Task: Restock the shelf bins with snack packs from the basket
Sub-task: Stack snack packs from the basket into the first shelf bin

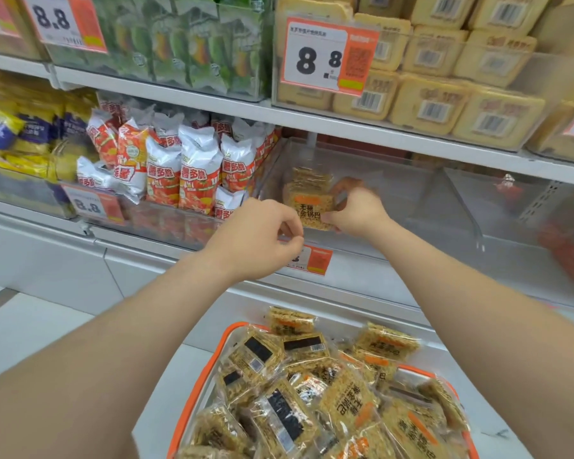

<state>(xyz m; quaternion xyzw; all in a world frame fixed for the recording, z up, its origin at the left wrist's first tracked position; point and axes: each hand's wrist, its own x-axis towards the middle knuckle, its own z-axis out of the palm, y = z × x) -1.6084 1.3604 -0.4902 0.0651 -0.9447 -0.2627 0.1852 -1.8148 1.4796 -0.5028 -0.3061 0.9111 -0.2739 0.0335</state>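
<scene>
Shelf bin [395, 200]: holding upright snack pack [307, 203], front-left corner.
Right hand [355, 210]: gripping pack's right edge.
Left hand [256, 240]: curling alongside; grip unclear.

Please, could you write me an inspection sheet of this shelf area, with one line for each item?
Surface: white shelf, carries the bins side by side.
Job's things: clear bin mostly empty, front pack and second pack upright at its left; basket below heaped with loose packs.
Clutter: nothing seen.
Hands: right hand grips the front pack; left hand curled beside it, contact unclear.
Cables: nothing seen.
Surroundings: red-white bags in the bin to the left; yellow packs and price tag 8.8 above.
</scene>
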